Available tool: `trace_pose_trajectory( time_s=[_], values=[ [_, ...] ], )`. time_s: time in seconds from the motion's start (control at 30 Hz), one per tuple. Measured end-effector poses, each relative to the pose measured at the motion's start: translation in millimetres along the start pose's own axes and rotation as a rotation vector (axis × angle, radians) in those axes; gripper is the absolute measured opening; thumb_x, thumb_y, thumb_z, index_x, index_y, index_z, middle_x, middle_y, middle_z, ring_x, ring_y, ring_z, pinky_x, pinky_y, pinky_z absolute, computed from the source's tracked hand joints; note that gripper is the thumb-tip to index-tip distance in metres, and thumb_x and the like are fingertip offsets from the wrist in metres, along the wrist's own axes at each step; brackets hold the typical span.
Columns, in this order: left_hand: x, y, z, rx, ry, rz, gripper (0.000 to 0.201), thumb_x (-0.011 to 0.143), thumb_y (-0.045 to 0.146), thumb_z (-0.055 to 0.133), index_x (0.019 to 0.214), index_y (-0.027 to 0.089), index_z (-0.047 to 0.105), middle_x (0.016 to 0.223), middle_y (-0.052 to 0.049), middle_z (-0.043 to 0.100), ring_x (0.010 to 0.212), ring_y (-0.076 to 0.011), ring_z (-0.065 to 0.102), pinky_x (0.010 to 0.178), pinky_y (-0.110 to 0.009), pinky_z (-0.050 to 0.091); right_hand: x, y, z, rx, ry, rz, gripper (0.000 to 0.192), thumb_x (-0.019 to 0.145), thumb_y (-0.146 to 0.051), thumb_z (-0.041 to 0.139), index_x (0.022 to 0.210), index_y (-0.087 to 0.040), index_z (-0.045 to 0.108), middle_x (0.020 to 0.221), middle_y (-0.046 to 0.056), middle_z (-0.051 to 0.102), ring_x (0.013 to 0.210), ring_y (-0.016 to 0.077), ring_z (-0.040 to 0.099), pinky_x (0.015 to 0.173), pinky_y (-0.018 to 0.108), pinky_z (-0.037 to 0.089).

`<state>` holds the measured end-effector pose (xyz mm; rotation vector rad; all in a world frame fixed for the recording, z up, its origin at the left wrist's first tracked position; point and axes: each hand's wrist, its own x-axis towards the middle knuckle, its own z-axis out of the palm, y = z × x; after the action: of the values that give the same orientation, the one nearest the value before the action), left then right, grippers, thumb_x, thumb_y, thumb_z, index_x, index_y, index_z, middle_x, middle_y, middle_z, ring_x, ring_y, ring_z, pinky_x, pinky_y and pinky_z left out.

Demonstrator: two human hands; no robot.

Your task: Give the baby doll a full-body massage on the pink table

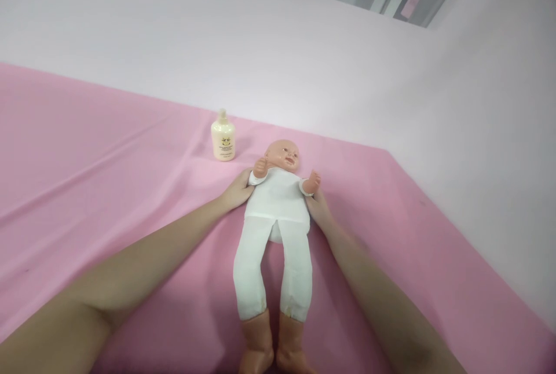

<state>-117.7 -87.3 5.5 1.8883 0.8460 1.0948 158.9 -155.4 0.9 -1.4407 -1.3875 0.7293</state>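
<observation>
Fingers of your left hand (237, 190) lie against the left flank of the plastic baby doll in a white cloth bodysuit (278, 200), just under its raised arm; they curve round the torso, but how firmly they grip cannot be told. Fingers of your right hand (318, 207) are pressed to the opposite flank, partly hidden behind the doll's body, so their closure cannot be confirmed either.

Location: the doll lies on its back at the middle of the table under a pink cloth (108, 160), head toward the far side, bare plastic feet at the near edge.

Step in hand, by my judgement: you are bracing the doll at both sides of the chest, as for a lift or a reposition. A next move would call for an even hold on both sides and support for the limp cloth legs, which will sag.

Labels: the cream plastic lotion bottle (223, 140) stands far-left of the doll's head, well apart. Its front carries a small emblem and lines of print, too small to read.
</observation>
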Motion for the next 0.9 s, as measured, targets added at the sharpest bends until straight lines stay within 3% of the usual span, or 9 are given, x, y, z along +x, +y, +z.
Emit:
trace_pose_trajectory(
  time_s=[0.53, 0.9],
  values=[
    [0.9, -2.3, -0.4, 0.006, -0.008, 0.011, 0.04, 0.086, 0.02, 0.061, 0.126, 0.016, 0.067, 0.125, -0.01, 0.075, 0.114, -0.0303, 0.07, 0.103, -0.044, 0.056, 3.0, 2.0, -0.4, -0.011, 0.001, -0.017, 0.058, 0.091, -0.042, 0.061, 0.144, -0.022, 0.057, 0.15, 0.013, 0.062, 0.151, 0.0329, 0.048, 0.127, 0.054, 0.039],
    [0.9, -4.9, -0.1, 0.008, 0.01, -0.005, 0.043, 0.085, 0.02, 0.063, 0.127, 0.014, 0.066, 0.126, -0.012, 0.074, 0.114, -0.0304, 0.069, 0.104, -0.045, 0.056, 2.7, 3.1, 0.2, -0.014, 0.004, -0.018, 0.053, 0.092, -0.044, 0.06, 0.139, -0.021, 0.062, 0.14, 0.013, 0.068, 0.147, 0.0332, 0.053, 0.125, 0.052, 0.042]
  ],
)
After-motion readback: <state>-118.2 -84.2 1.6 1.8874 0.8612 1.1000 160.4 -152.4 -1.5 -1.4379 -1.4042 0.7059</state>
